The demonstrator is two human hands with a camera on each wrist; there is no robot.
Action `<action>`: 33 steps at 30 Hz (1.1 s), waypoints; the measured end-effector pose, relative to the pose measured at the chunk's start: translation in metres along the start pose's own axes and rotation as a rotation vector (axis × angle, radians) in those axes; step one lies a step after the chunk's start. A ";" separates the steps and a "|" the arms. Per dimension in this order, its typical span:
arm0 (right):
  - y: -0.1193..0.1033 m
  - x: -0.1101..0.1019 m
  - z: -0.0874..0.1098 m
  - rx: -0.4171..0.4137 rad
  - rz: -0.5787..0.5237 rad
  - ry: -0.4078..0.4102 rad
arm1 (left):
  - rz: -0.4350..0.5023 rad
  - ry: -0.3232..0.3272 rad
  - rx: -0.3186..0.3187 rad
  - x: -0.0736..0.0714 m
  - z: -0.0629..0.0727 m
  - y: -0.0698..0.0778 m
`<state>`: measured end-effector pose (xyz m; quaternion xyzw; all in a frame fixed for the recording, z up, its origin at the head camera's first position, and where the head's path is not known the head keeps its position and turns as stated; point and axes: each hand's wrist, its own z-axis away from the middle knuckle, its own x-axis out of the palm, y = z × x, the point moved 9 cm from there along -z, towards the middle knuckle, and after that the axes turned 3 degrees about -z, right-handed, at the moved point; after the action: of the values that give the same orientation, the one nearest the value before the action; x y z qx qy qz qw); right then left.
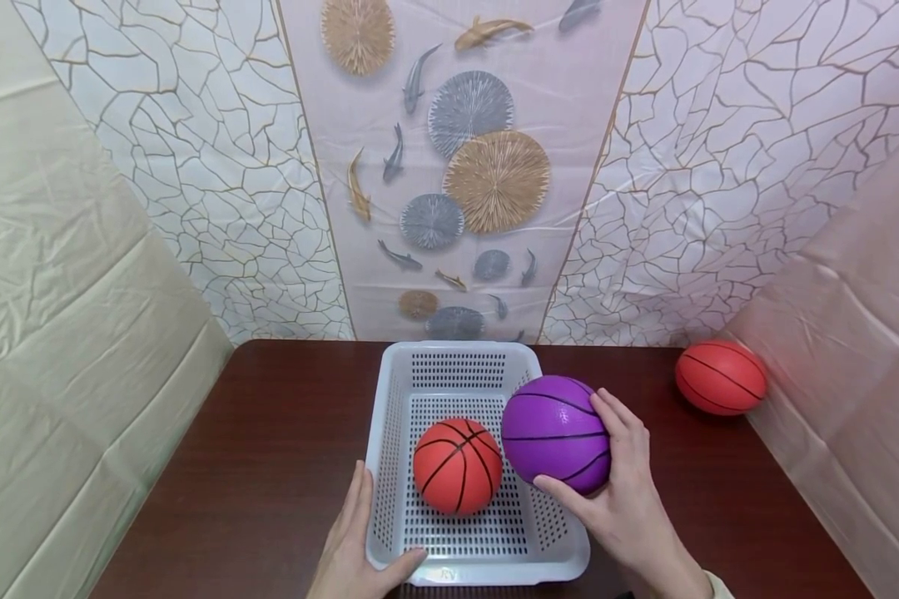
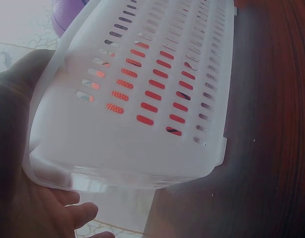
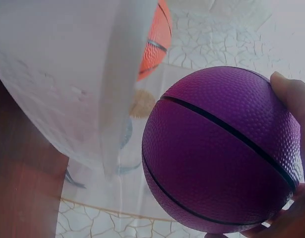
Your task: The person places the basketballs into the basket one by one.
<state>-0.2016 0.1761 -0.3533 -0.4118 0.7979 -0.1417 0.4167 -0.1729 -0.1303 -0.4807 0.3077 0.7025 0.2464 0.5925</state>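
A purple mini basketball (image 1: 556,434) with black lines is in my right hand (image 1: 629,499), gripped between thumb and fingers on its right side. It is held above the right rim of a white plastic basket (image 1: 487,574) with slotted walls. An orange-red mini basketball (image 1: 458,467) sits inside the basket; in the left wrist view, red shows through the slots. My left hand (image 1: 355,537) rests at the basket's near left corner, fingers extended along the outer left side and thumb at the front rim. The right wrist view shows the purple ball (image 3: 219,153) beside the basket wall (image 3: 53,69).
Another red ball (image 1: 721,377) lies at the table's far right corner, by the beige cloth side wall (image 1: 854,358). The dark brown table (image 1: 270,466) meets a patterned backdrop (image 1: 449,274) behind the basket. A second cloth wall (image 1: 67,333) stands on the left.
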 end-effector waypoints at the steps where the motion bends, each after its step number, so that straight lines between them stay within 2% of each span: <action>1: 0.000 0.003 0.001 0.005 0.002 -0.010 | 0.002 0.006 0.006 0.000 0.000 0.000; 6: -0.004 0.021 0.011 0.035 0.022 -0.082 | 0.005 0.040 0.034 -0.002 0.002 0.001; 11: -0.007 0.033 0.014 0.051 0.020 -0.114 | 0.000 0.040 0.037 -0.002 0.001 0.001; 18: -0.009 0.035 0.014 0.036 0.018 -0.126 | 0.004 0.043 0.036 -0.002 0.001 0.000; 27: 0.000 0.035 0.017 0.077 0.046 -0.254 | 0.006 0.034 0.031 -0.003 0.001 0.001; 33: 0.005 0.034 0.021 0.080 0.059 -0.279 | 0.008 0.009 0.008 -0.002 0.001 0.001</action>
<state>-0.1981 0.1556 -0.3877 -0.3871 0.7376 -0.1024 0.5436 -0.1719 -0.1310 -0.4792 0.3116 0.7052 0.2471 0.5870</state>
